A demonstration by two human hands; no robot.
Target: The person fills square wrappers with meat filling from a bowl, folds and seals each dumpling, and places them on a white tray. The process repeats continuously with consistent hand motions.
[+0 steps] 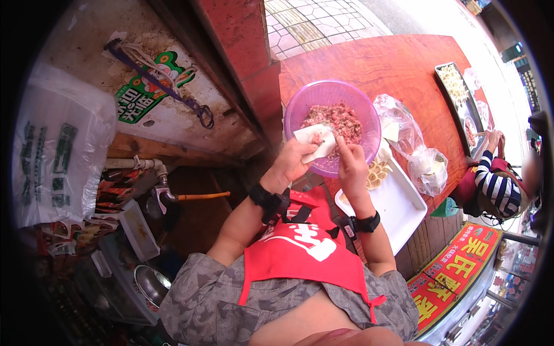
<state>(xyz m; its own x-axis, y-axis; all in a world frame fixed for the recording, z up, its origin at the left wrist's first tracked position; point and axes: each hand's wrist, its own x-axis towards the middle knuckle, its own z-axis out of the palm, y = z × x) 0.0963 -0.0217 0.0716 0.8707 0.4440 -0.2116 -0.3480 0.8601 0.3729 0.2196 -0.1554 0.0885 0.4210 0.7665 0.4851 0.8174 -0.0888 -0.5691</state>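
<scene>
A pink plastic bowl (332, 93) of raw minced meat (346, 123) stands on the reddish wooden table (411, 65). My left hand (292, 162) holds a square dough wrapper (322, 151) over the bowl's near side, with a small lump of meat on the wrapper. Just right of it, my right hand (352, 162) has its fingers curled above the bowl's near edge; whatever tool may be in them is too small to make out. Folded dumplings (377, 175) lie at the upper left end of a white tray (402, 216), partly behind my right hand.
Plastic bags, one holding pale wrappers (428, 166), lie right of the bowl. Farther right, a co-worker in a striped sleeve (497, 186) reaches to a dark tray (471, 147) of dumplings. A red post (259, 95) rises left of the table; a pipe (138, 163) and metal bowl (152, 284) are lower left.
</scene>
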